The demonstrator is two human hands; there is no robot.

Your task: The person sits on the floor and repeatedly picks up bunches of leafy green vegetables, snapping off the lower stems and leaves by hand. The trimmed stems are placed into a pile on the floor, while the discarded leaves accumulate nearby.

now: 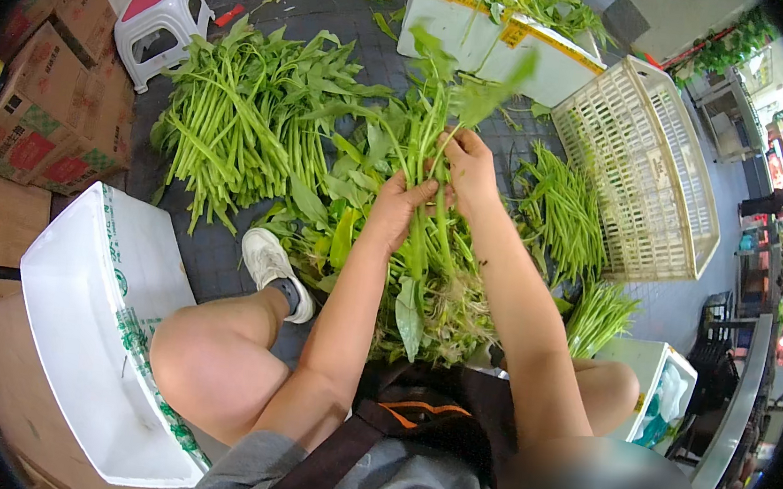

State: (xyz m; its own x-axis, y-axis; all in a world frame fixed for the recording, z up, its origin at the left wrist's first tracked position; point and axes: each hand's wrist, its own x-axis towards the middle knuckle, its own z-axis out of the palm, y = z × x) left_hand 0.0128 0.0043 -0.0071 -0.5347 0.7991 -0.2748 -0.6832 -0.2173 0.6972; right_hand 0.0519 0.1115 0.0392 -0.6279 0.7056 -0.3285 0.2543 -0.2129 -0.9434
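My left hand (399,206) is closed around a bunch of leafy green stems (422,240), held upright over the floor between my legs. Close by on its right, the fingers of my right hand (468,163) pinch a stem of the same bunch; its fingertips are partly hidden by leaves. Beneath both hands lies a heap of loose greens with pale roots (459,315). To the left rests a large pile of leafy stems (247,124), cut ends towards me. Thinner green stems (563,219) lie in a pile on the right, with another bundle (600,318) nearer me.
An empty white foam box (65,326) stands at left, near cardboard cartons (58,113) and a white stool with a red seat (162,21). Ahead is a foam box of greens (503,43); right of it, a tilted cream plastic crate (645,177). A smaller foam box (635,353) holds plastic bags.
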